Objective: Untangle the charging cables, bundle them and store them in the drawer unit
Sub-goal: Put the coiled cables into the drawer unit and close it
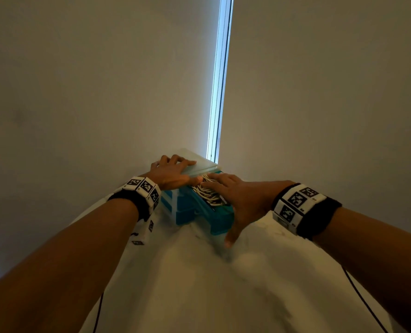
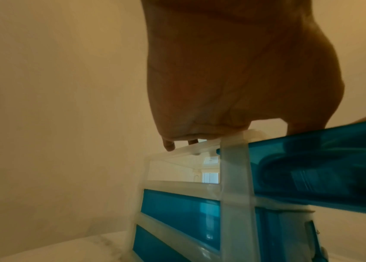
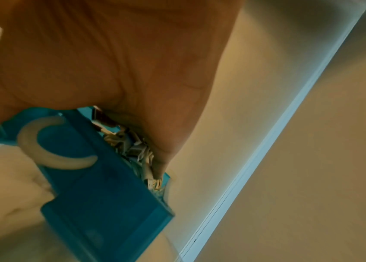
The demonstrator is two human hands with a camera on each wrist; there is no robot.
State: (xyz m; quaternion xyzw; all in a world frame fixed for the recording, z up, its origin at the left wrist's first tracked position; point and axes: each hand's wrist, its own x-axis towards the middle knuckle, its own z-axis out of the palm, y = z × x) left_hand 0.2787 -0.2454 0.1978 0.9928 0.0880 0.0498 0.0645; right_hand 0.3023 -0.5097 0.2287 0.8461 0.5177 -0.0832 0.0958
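A small drawer unit (image 1: pixel 200 165) with a translucent white frame (image 2: pixel 233 177) and blue drawers stands on a white table against the wall. Its top drawer (image 1: pixel 220 221) is pulled out toward me and holds a bunch of white charging cables (image 1: pixel 205 191). My left hand (image 1: pixel 173 171) rests flat on the unit's top, seen from below in the left wrist view (image 2: pixel 233 70). My right hand (image 1: pixel 233 195) lies over the drawer with straight fingers pressing on the cables (image 3: pixel 132 147), its thumb hanging down past the drawer front (image 3: pixel 101 195).
The white table (image 1: pixel 199 284) runs toward me from the unit. Two lower blue drawers (image 2: pixel 177 207) sit pushed in. A bright window strip (image 1: pixel 220 80) between blinds rises behind the unit. Thin black cords (image 1: pixel 365 301) trail across the table at both sides.
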